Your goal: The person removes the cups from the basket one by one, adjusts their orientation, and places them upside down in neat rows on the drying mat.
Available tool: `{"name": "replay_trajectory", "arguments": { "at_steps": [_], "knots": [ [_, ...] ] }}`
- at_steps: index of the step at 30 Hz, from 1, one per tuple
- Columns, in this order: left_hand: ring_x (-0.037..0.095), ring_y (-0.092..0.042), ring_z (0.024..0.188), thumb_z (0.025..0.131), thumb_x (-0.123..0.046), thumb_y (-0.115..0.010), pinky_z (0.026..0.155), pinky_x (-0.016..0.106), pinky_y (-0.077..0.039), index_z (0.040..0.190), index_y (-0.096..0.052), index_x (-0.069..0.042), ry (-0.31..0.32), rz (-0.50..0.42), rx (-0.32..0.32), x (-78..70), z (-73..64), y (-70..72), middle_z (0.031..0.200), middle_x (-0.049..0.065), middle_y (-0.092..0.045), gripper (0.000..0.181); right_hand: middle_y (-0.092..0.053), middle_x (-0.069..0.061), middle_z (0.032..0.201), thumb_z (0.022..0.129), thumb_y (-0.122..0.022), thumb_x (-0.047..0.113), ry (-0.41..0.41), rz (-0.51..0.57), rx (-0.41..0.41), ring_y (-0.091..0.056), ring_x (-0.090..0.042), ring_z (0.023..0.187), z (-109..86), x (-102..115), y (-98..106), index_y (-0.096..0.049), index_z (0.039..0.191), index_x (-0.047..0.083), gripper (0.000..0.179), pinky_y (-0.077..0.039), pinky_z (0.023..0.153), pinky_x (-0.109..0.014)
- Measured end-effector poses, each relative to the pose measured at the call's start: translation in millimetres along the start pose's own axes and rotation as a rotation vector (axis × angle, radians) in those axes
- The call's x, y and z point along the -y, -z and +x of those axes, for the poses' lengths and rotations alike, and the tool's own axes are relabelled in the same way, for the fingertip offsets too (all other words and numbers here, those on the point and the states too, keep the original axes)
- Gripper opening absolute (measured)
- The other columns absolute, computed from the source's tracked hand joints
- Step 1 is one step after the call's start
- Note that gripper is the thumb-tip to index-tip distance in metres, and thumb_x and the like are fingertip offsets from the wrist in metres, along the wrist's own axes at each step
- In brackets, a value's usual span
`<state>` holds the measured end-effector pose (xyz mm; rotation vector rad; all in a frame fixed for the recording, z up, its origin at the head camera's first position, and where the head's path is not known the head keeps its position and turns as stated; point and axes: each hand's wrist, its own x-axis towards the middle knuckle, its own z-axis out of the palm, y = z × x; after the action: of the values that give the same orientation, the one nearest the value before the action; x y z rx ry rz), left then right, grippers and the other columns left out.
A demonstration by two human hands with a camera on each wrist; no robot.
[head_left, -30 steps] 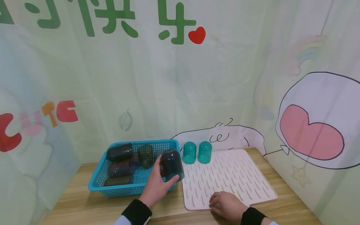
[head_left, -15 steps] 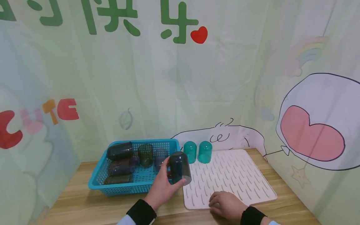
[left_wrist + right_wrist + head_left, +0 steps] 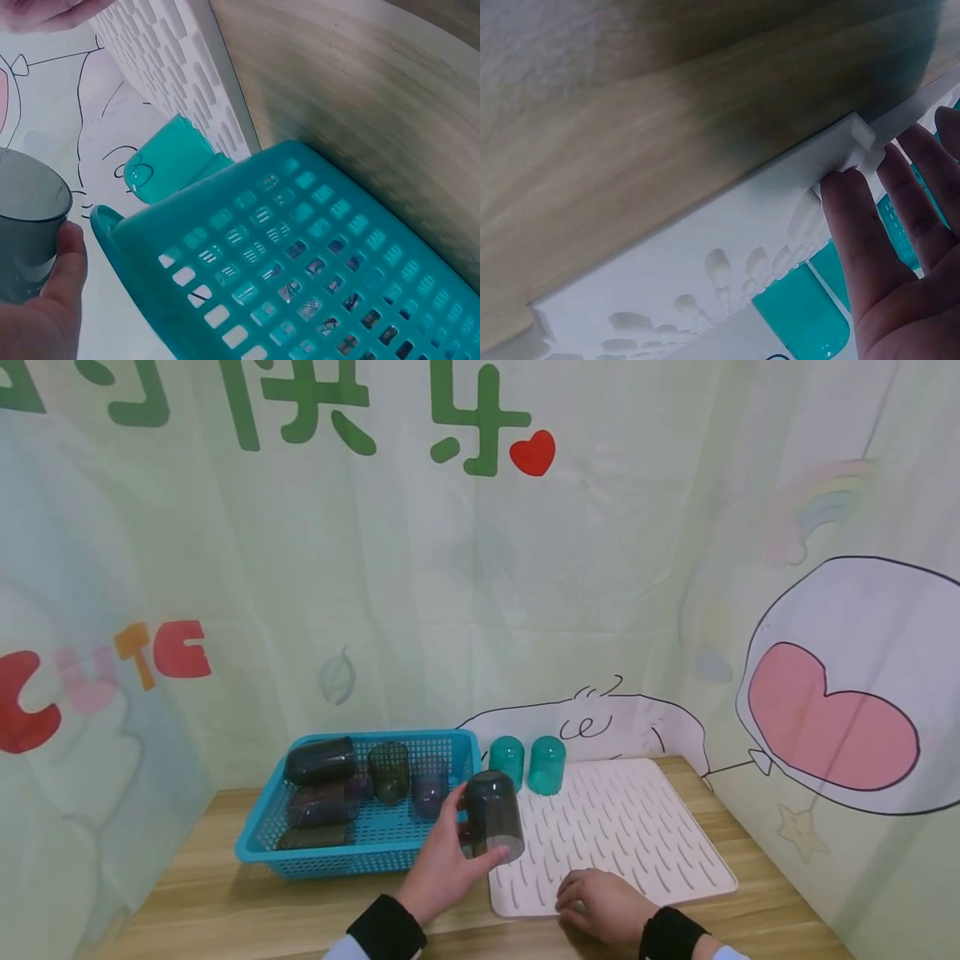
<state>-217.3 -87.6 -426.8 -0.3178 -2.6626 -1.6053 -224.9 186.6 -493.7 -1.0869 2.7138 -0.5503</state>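
My left hand [image 3: 450, 868] grips a dark grey see-through cup [image 3: 492, 814], thumb on the near side and fingers behind it. The cup is tilted, its rounded base up, above the left edge of the white ridged drying mat [image 3: 622, 827]. In the left wrist view, the rim of this grey cup [image 3: 30, 187] shows beside the thumb. My right hand [image 3: 606, 906] rests at the mat's front edge, fingers loosely bent and holding nothing; the right wrist view has its fingertips [image 3: 844, 187] against that edge. Two teal cups [image 3: 507, 764] stand base up at the mat's back left.
Left of the mat, a blue perforated basket [image 3: 345, 862] holds several dark see-through cups [image 3: 321, 763], some lying on their sides. Both basket and mat sit on a wooden table [image 3: 195, 877]. A printed curtain [image 3: 420, 610] hangs behind and at the sides.
My left hand has carried the grey cup right and slightly toward me, from over the basket's right end to over the mat's left edge. The right hand has stayed still.
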Motion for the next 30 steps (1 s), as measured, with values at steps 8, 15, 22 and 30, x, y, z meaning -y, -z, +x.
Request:
{"name": "replay_trajectory", "arguments": {
  "at_steps": [8, 15, 22, 30],
  "knots": [
    [0.032, -0.054, 0.106, 0.071, -0.049, -0.08, 0.084, 0.055, -0.053, 0.15, -0.013, -0.024, -0.007, -0.02, 0.015, -2.8, -2.4, -3.8, 0.14, 0.012, -0.04, 0.106, -0.066, 0.011, 0.098, 0.09, -0.065, 0.024, 0.063, -0.038, -0.017, -0.056, 0.0, 0.091, 1.0, 1.6, 1.5, -0.074, 0.095, 0.02, 0.012, -0.052, 0.081, -0.028],
    [0.031, -0.054, 0.106, 0.072, -0.05, -0.079, 0.085, 0.055, -0.053, 0.149, -0.014, -0.023, -0.015, -0.024, 0.031, -1.5, -1.5, -5.0, 0.141, 0.014, -0.04, 0.104, -0.065, 0.01, 0.099, 0.09, -0.065, 0.026, 0.076, -0.062, -0.015, -0.055, 0.001, 0.091, 3.8, 4.0, 3.2, -0.074, 0.095, 0.02, 0.012, -0.052, 0.081, -0.026],
    [0.031, -0.053, 0.107, 0.073, -0.047, -0.079, 0.086, 0.055, -0.053, 0.149, -0.016, -0.021, -0.005, -0.026, 0.046, -0.7, 0.5, -7.6, 0.142, 0.013, -0.039, 0.102, -0.066, 0.01, 0.097, 0.09, -0.064, 0.027, 0.029, -0.013, 0.008, -0.055, 0.001, 0.09, 4.0, 10.5, 8.6, -0.073, 0.096, 0.019, 0.013, -0.052, 0.081, -0.028],
    [0.032, -0.054, 0.106, 0.073, -0.047, -0.079, 0.086, 0.057, -0.052, 0.15, -0.014, -0.023, -0.012, -0.038, 0.062, -1.1, 0.2, -9.8, 0.141, 0.015, -0.04, 0.104, -0.066, 0.014, 0.096, 0.091, -0.063, 0.029, -0.123, 0.105, -0.007, -0.056, -0.002, 0.089, 4.2, 5.2, 9.7, -0.072, 0.1, 0.022, 0.015, -0.053, 0.083, -0.035]
  ]
}}
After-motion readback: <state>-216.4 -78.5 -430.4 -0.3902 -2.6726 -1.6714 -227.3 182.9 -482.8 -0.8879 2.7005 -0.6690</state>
